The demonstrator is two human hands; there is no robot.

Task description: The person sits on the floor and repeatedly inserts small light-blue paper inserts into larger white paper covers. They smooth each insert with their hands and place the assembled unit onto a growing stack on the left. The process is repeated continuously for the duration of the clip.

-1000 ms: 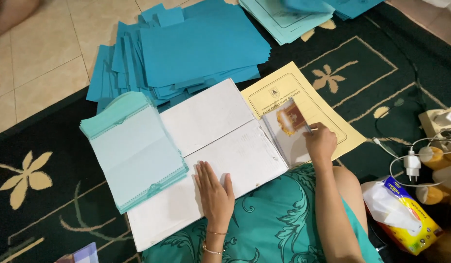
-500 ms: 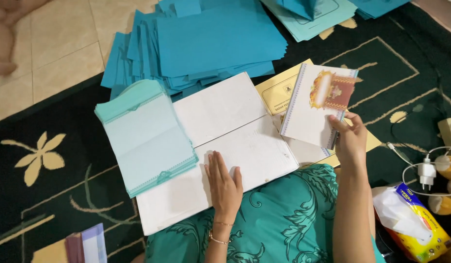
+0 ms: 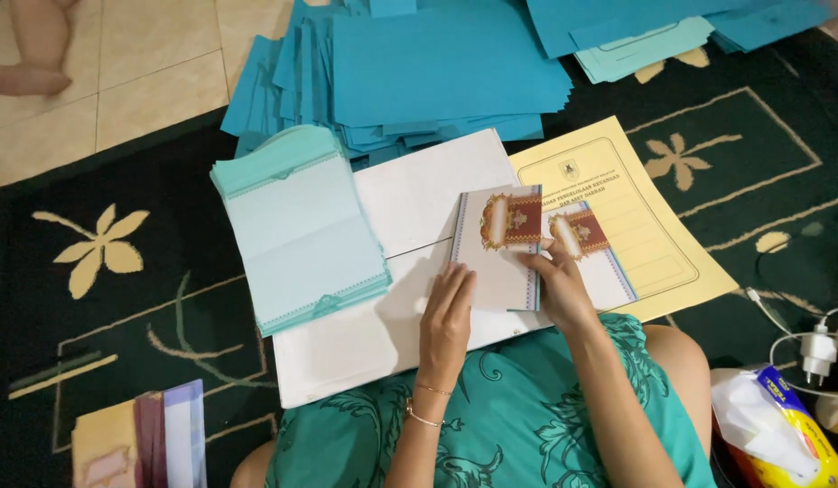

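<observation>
Dark floral carpet (image 3: pixel 121 307) is laid beside tiled floor (image 3: pixel 139 81). White board (image 3: pixel 419 208) is pressed by flat left hand (image 3: pixel 446 321). Decorated card (image 3: pixel 496 244) is pinched by right hand (image 3: pixel 559 289) fingers.

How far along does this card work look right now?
Looks done: a neat stack of pale teal cards sits on the white board. In hand: the right hand holds a white decorated card folded, and the left hand rests at its edge. Probably left: a big spread of blue sheets beyond.
</observation>
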